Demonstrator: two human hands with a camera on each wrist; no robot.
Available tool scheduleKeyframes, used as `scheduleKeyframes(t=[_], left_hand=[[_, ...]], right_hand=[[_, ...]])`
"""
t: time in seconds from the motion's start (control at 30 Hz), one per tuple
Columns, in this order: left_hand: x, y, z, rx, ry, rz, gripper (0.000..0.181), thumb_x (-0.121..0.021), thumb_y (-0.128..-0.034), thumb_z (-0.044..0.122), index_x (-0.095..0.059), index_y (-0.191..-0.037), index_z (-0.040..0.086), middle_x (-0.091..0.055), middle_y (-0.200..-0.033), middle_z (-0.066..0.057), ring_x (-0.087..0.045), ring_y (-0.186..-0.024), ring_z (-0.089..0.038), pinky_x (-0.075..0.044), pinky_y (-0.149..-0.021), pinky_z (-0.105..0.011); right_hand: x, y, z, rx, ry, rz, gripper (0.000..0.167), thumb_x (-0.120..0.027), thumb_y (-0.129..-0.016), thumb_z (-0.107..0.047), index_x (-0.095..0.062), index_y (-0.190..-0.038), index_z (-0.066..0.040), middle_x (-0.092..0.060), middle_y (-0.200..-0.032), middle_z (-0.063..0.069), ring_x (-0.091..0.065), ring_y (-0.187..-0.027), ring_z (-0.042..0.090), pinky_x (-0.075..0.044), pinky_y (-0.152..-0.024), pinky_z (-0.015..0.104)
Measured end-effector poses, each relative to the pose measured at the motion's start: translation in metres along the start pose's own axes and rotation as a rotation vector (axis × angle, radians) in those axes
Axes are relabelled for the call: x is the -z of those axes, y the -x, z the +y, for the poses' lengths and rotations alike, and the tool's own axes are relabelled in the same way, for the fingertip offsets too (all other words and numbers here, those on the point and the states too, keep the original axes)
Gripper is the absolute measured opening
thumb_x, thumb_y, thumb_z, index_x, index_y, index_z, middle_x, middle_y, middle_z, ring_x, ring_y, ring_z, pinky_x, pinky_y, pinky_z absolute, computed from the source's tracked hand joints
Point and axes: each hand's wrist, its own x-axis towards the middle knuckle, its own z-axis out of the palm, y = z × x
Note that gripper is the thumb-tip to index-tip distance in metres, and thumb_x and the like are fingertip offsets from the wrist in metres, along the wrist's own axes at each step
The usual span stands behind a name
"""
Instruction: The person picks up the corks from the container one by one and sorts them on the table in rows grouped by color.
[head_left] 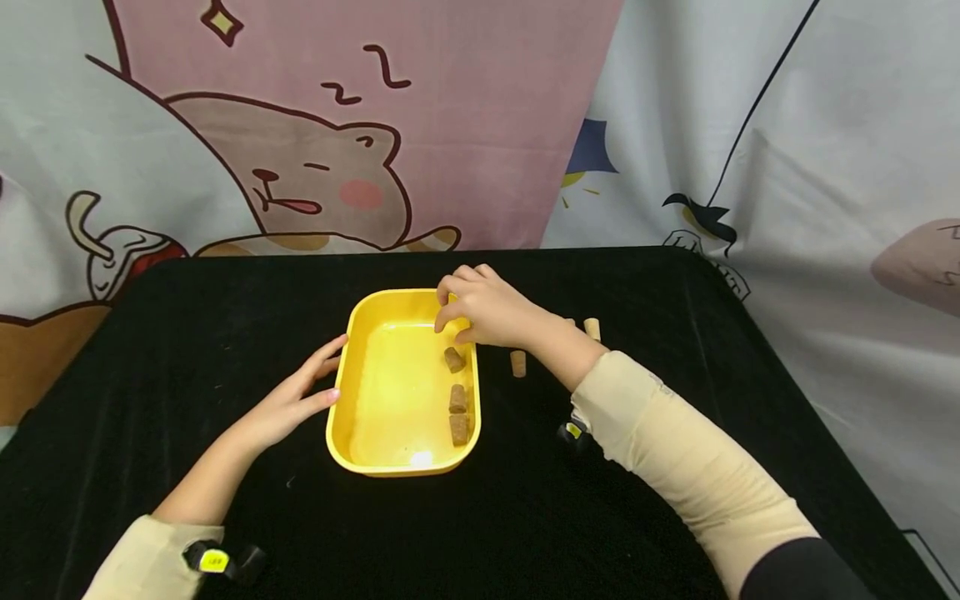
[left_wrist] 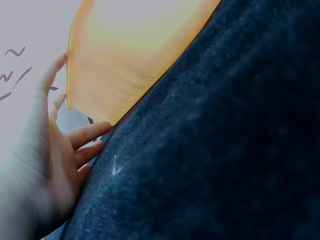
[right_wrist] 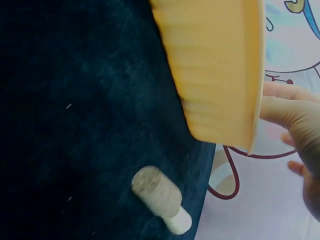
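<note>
A yellow tray point(head_left: 390, 467) stands on the black cloth, with three brown corks point(head_left: 453, 359) point(head_left: 457, 398) point(head_left: 459, 429) along its right side. The left hand point(head_left: 288, 406) touches the tray's left wall with spread fingertips; the left wrist view shows that hand point(left_wrist: 60, 155) against the tray point(left_wrist: 125, 55). Over the tray's far right corner is the right hand point(head_left: 491, 308), fingers bent and thumb apart, no cork visible between them. In the right wrist view the tray wall point(right_wrist: 215, 70) hides the fingertips of this hand point(right_wrist: 300, 125).
Right of the tray lie a brown cork point(head_left: 518, 363) and a paler one point(head_left: 592, 328); another is partly hidden by the right forearm. The right wrist view shows a cork point(right_wrist: 157, 192) beside the tray. A cartoon-printed cloth point(head_left: 487, 125) hangs behind the table.
</note>
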Motion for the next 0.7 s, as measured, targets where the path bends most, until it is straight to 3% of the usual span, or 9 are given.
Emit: scheduleKeyframes(t=[0.13, 0.23, 0.7], left_hand=[[-0.001, 0.001, 0.000, 0.004, 0.005, 0.000, 0.068, -0.050, -0.0985, 0.014, -0.014, -0.155, 0.025, -0.025, -0.151, -0.024, -0.027, -0.133, -0.048, -0.032, -0.094, -0.069], [-0.001, 0.001, 0.001, 0.002, 0.015, -0.006, 0.067, -0.049, -0.0987, 0.014, -0.013, -0.155, 0.025, -0.024, -0.152, -0.024, -0.026, -0.134, -0.048, -0.032, -0.094, -0.069], [0.000, 0.001, 0.003, 0.013, 0.017, -0.007, 0.066, -0.048, -0.0993, 0.016, -0.014, -0.154, 0.027, -0.021, -0.153, -0.022, -0.024, -0.135, -0.047, -0.030, -0.095, -0.070]], right_hand=[[-0.003, -0.009, -0.005, -0.046, -0.034, -0.099, 0.020, -0.079, -0.080, -0.026, -0.076, -0.100, -0.028, -0.053, -0.112, -0.003, -0.039, -0.105, 0.019, -0.030, -0.088, 0.037], [-0.006, -0.014, -0.009, -0.057, 0.004, -0.161, 0.018, -0.077, -0.081, -0.027, -0.075, -0.098, -0.031, -0.052, -0.112, -0.005, -0.039, -0.104, 0.018, -0.030, -0.087, 0.036], [-0.011, -0.031, -0.022, -0.091, 0.144, -0.332, 0.012, -0.078, -0.080, -0.026, -0.077, -0.088, -0.035, -0.048, -0.098, -0.007, -0.037, -0.097, 0.016, -0.029, -0.080, 0.030]])
